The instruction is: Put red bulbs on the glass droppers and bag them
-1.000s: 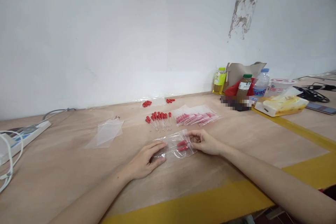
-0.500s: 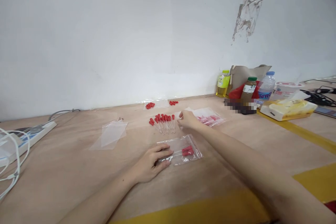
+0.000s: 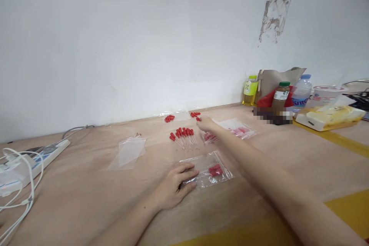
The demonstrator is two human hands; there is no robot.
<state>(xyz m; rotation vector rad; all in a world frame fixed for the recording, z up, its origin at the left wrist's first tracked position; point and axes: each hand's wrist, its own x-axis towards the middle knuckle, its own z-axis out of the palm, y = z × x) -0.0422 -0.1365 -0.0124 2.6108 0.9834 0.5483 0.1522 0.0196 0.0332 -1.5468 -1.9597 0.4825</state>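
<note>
A clear zip bag (image 3: 201,180) with red-ended pieces inside lies flat in front of me. My left hand (image 3: 175,184) rests on its left end, fingers stretched and apart. Farther off, my right hand (image 3: 206,123) pinches a small red bulb (image 3: 198,119) at the fingertips; whether a stem is attached I cannot tell. Below and left of that hand lies a row of droppers (image 3: 184,134) with red bulbs and thin clear stems. Loose red bulbs lie in two small piles, one left (image 3: 169,118) and one right (image 3: 195,114), on clear plastic by the wall.
Filled bags (image 3: 239,132) lie right of the droppers, flat clear bags (image 3: 131,150) to the left. A power strip (image 3: 52,157) with white cables is far left. Bottles (image 3: 249,91), a grey bag (image 3: 266,80) and a tissue pack (image 3: 328,119) stand at right.
My right hand has moved from the right end of the dropper row towards the loose bulbs, and a red bulb now shows at its fingertips. My left hand stays on the bag; the view has shifted slightly.
</note>
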